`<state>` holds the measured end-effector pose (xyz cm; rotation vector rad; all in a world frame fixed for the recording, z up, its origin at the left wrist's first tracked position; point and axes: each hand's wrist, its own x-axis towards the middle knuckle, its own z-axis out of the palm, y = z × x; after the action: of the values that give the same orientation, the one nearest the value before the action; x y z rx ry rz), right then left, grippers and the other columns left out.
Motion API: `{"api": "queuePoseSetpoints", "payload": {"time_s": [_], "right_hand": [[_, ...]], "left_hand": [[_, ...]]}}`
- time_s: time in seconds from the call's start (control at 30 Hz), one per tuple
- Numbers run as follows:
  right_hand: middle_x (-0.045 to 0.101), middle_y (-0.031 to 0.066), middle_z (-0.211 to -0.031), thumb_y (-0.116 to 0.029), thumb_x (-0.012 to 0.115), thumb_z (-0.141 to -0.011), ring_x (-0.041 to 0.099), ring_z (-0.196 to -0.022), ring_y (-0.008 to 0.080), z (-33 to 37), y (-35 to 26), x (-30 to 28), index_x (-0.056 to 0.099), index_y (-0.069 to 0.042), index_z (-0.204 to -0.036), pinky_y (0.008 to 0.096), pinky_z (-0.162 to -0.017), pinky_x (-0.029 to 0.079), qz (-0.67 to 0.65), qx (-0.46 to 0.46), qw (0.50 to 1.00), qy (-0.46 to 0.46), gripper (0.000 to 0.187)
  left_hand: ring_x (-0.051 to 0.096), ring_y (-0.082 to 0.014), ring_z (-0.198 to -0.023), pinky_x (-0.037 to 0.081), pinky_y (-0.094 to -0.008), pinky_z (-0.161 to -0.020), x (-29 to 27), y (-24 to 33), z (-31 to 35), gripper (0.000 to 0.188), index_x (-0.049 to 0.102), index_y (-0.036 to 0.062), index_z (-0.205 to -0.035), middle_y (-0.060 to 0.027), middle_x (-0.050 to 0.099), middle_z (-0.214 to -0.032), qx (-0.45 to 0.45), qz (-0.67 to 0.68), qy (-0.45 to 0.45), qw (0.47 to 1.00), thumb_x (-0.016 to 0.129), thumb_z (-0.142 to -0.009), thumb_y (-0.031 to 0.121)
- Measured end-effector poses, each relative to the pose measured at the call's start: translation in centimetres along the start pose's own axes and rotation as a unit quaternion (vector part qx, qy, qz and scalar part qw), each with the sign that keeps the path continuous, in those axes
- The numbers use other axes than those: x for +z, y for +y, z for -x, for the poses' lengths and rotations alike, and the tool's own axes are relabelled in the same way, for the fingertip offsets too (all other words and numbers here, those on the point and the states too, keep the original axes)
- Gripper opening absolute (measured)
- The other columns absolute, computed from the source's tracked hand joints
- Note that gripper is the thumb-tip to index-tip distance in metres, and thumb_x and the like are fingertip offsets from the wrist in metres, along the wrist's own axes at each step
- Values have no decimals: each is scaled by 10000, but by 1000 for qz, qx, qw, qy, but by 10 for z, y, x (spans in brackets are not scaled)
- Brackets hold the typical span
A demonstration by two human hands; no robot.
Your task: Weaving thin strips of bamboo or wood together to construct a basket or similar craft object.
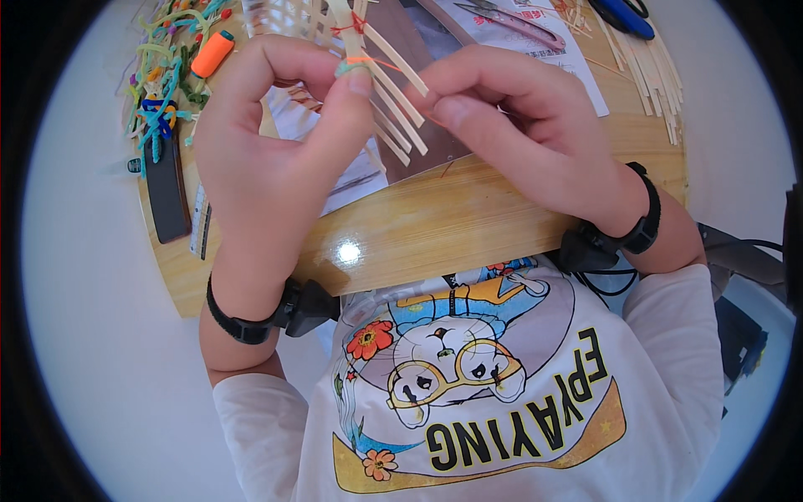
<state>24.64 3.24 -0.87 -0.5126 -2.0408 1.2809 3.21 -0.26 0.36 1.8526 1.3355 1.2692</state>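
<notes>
My left hand (272, 142) pinches a bundle of thin bamboo strips (397, 109) between thumb and forefinger, above the table's near edge. The strips fan out below the pinch. Orange thread (376, 62) wraps round the bundle just above my left thumb tip, with a pale green band beside it. Higher up, red thread (358, 25) binds the same bundle. The orange thread runs right toward my right hand (535, 125), whose thumb and forefinger are pressed together on it. My right fingertips are close to the end of one strip, and the thread's end is hidden.
An orange thread spool (212, 54) and a tangle of coloured pipe cleaners (159, 92) lie at the left. Near them are a dark flat case (167, 188) and a ruler (200, 222). Pink-handled scissors (523, 28), printed sheets (585, 75) and loose bamboo strips (648, 71) lie beyond.
</notes>
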Motion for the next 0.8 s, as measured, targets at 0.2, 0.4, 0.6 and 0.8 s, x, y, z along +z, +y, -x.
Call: {"api": "queuePoseSetpoints", "payload": {"time_s": [0.2, 0.4, 0.6, 0.8], "right_hand": [[570, -32, -831, -81, 613, -930, 466, -694, 11, 1, -2, 0, 607, 9, -1118, 187, -637, 390, -65, 116, 991, -11, 209], [594, -13, -825, -112, 610, -949, 468, -669, 4, 2, -4, 4, 599, -7, -1120, 180, -606, 368, -84, 131, 988, 27, 201], [647, 23, -951, -100, 582, -962, 551, -798, 38, 1, 0, 5, 612, -3, -1127, 200, -665, 429, 5, 68, 994, 82, 194], [632, 25, -1037, -110, 569, -968, 585, -898, 55, 2, 0, 3, 603, 6, -1158, 210, -784, 471, -57, 102, 993, 25, 225]], "left_hand": [[527, -98, -770, 421, -228, -755, 2, 1, 1, 132, 559, 18, -831, -22, 586, -837, 59, -112, 15, 992, 686, -812, -14], [522, -100, -767, 414, -227, -761, 2, 2, 0, 146, 548, 21, -825, -18, 580, -821, 53, -107, 14, 993, 689, -810, -12], [523, -103, -779, 407, -233, -782, 2, 2, 0, 146, 549, 25, -825, -23, 579, -826, 46, -103, 16, 994, 690, -809, -12], [526, -101, -802, 409, -237, -788, -1, 3, 1, 134, 553, 24, -832, -23, 581, -856, 23, -103, 12, 994, 681, -811, -13]]}}
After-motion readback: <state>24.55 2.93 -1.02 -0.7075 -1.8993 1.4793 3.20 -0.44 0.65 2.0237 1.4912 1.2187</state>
